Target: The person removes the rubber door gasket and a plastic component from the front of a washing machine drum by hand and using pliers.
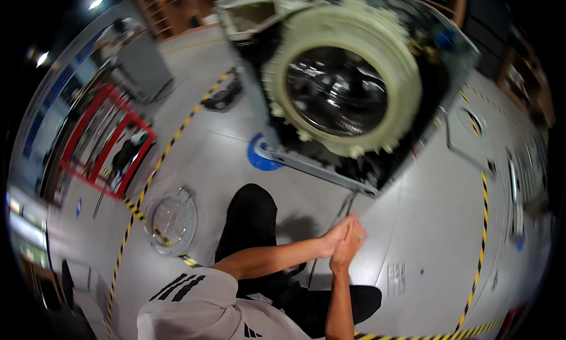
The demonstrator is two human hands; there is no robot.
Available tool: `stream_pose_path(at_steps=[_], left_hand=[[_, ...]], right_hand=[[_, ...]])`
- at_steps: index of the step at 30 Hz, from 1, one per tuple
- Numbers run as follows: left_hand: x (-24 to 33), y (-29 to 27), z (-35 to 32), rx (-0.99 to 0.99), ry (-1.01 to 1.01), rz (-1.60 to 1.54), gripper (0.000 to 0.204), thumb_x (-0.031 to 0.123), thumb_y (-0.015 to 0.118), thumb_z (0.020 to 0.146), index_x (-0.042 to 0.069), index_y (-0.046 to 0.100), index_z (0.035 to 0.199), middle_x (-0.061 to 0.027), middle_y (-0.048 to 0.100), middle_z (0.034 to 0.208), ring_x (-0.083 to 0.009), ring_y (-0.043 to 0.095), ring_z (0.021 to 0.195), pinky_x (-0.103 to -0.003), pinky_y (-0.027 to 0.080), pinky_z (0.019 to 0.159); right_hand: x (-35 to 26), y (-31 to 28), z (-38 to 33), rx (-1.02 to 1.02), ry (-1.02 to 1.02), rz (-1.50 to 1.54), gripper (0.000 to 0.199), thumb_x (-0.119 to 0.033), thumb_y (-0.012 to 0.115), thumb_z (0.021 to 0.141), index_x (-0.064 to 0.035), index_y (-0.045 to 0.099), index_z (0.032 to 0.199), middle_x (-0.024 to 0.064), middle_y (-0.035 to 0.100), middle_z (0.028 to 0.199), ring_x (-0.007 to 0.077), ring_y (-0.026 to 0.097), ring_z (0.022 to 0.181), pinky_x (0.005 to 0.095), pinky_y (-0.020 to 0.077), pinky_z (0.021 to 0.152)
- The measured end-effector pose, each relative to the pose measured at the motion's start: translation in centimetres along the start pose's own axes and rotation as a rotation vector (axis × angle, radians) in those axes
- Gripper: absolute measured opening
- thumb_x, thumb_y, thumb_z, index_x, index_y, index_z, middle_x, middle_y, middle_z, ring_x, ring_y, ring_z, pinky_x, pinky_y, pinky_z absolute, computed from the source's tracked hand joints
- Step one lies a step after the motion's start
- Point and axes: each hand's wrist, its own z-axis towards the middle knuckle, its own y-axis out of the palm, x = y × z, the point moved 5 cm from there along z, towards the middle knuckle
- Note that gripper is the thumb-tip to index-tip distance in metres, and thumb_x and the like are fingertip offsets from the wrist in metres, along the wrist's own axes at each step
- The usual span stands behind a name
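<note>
My left hand [335, 236] and my right hand [351, 246] are pressed together in front of my knees, palm against palm. The fingers are closed, and whatever may lie between them is hidden. Just beyond my hands stands a washing machine [330, 176] with its front off, looking tilted in this view. Its cream plastic tub [404, 83] surrounds a shiny dark metal drum [336, 91]. To the left on the floor lies a round washing machine door [172, 221] with a clear glass bowl.
At the left stands a red-framed cart [125, 123] with tools and parts. A grey cabinet [141, 63] is behind it. A pale panel with a round hole [463, 138] lies right of the machine. Yellow-black tape [482, 234] marks the floor. A blue disc [259, 157] lies by the machine's corner.
</note>
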Motion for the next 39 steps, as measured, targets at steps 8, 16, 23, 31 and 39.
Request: stream_pose_path(at_steps=[8,16,23,31,39], left_hand=[[7.4,5.2,-8.3,-0.249,0.937,1.136,0.049,0.034,0.055,0.090,0.004,0.051,0.129,-0.0125,0.037,0.146,-0.0292,0.030,0.137,-0.045,0.021,0.111],[9.0,-9.6,-6.4,0.344,0.901,1.398,0.067,0.054,0.048,0.090,0.011,0.036,0.141,-0.0128,0.037,0.145,-0.0305,0.030,0.136,-0.051,0.025,0.106],[12.6,-6.2,-8.7,-0.183,0.184,0.125,0.070,0.057,0.029,0.097,0.008,0.021,0.147,-0.0110,0.027,0.150,-0.0262,0.029,0.137,-0.044,0.025,0.110],[31.8,-7.1,-15.4,-0.096,0.860,0.686,0.029,0.015,0.057,0.093,-0.001,0.058,0.116,-0.0112,0.062,0.116,-0.0176,0.057,0.110,-0.033,0.042,0.097],[43.8,-11.5,-20.3,0.435,1.475,1.041,0.040,0.014,0.071,0.080,0.001,0.058,0.115,-0.0106,0.061,0.115,-0.0189,0.057,0.105,-0.031,0.044,0.092]], right_hand=[[4.2,7.5,-0.7,-0.314,0.859,1.811,0.077,-0.061,0.023,0.095,-0.0038,0.022,0.146,0.0184,0.032,0.147,0.0294,0.030,0.137,0.0412,0.0232,0.111],[-10.3,1.9,6.0,-0.211,0.438,1.635,0.077,-0.063,0.027,0.094,-0.0066,0.024,0.147,0.0176,0.031,0.148,0.0310,0.024,0.139,0.0448,0.0174,0.113],[-7.3,7.7,7.5,-0.323,0.062,0.115,0.061,-0.048,0.029,0.098,-0.0049,0.039,0.140,0.0203,0.035,0.143,0.0291,0.029,0.136,0.0386,0.0175,0.111],[3.0,11.2,0.0,-0.574,0.473,0.031,0.060,-0.049,0.050,0.090,-0.0021,0.054,0.127,0.0216,0.064,0.110,0.0346,0.061,0.106,0.0370,0.0462,0.092],[1.7,15.3,-5.0,-0.963,0.551,-0.381,0.053,-0.051,0.052,0.088,-0.0132,0.057,0.125,0.0179,0.066,0.106,0.0361,0.062,0.101,0.0449,0.0480,0.089]])
